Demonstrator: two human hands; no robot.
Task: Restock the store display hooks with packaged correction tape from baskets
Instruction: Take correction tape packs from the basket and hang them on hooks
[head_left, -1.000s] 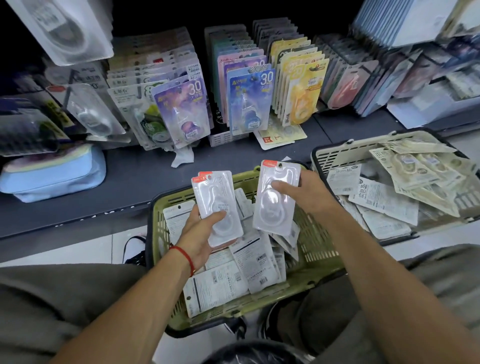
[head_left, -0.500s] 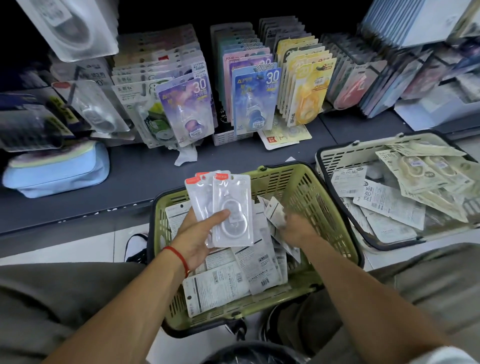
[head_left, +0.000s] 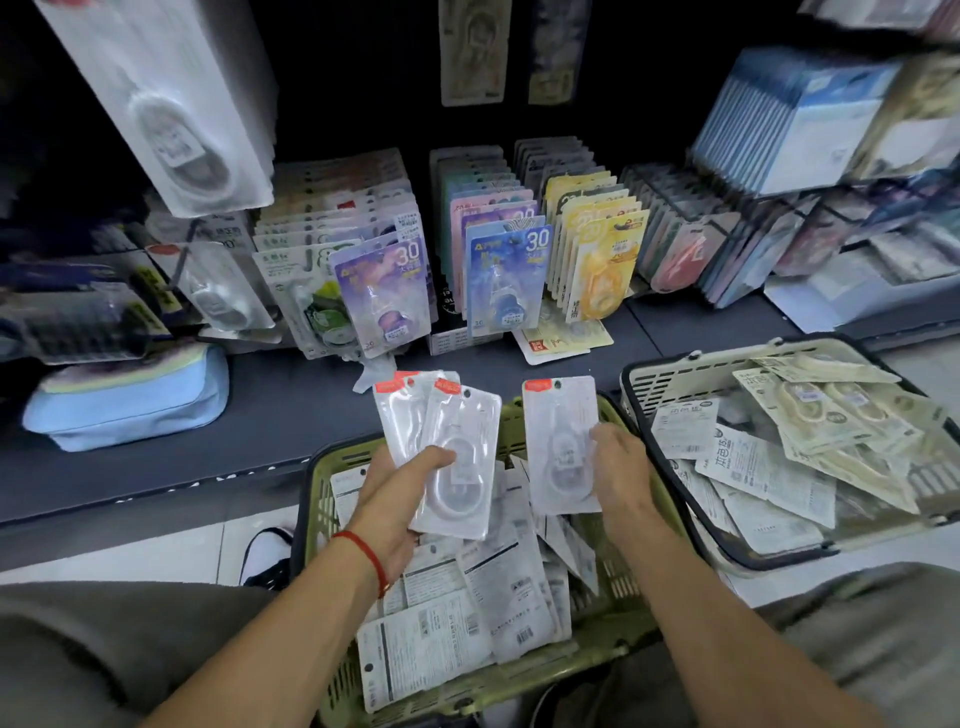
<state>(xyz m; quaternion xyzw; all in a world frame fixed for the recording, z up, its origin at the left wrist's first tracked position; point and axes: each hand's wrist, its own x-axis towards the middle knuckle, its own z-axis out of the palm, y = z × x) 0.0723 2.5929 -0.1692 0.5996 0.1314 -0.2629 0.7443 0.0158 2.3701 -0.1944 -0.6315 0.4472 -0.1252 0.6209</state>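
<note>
both hands hold stock: left hand (head_left: 395, 499) grips a fanned stack of clear plastic correction tape packs with red tabs (head_left: 441, 447), right hand (head_left: 618, 467) pinches one more such pack (head_left: 561, 441) just beside it, above the olive-green plastic basket (head_left: 618, 623). many packs lie in both baskets, so i judge restocking far from finished; nothing is being hung at this moment.

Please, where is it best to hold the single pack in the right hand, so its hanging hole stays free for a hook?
Probably stay low: the right hand pinches the single pack at its lower right edge. The pack stands upright, red tab and hole on top, uncovered. A grip from the right side, below the middle, keeps the top clear.
</note>
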